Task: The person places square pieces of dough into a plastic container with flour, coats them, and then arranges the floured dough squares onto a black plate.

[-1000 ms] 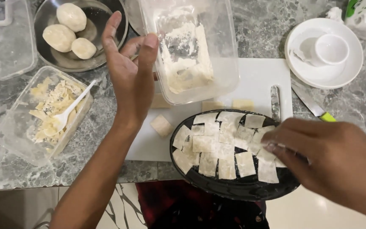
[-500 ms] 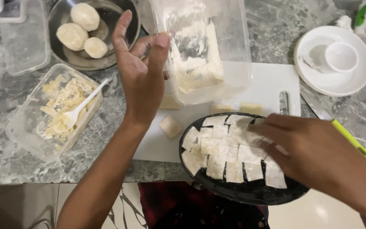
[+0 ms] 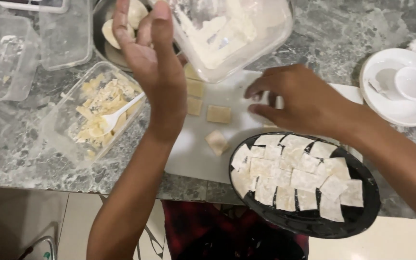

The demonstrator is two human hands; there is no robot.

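1. Dough squares point(image 3: 298, 179) fill the black plate point(image 3: 309, 226), which sits at the counter's near edge; more squares point(image 3: 218, 114) lie on the white board point(image 3: 193, 159).
2. Right hand point(image 3: 304, 98) has left the plate and now hovers open, fingers spread, above the board.
3. Left hand point(image 3: 152, 62) has lifted higher, open and empty, beside the flour tub point(image 3: 237, 33).
4. So work has shifted from plate to board.

Home kitchen, food prep in progress. Grey marble-look countertop point(image 3: 314, 29) holds a white cutting board point(image 3: 203, 144) with small dough squares point(image 3: 218, 113), a black plate point(image 3: 314, 219) stacked with more squares, clear plastic containers, one with filling and a white spoon point(image 3: 116, 115), a metal bowl with dough balls point(image 3: 121, 29), white saucer and cup point(image 3: 412, 83). Tiled floor below.
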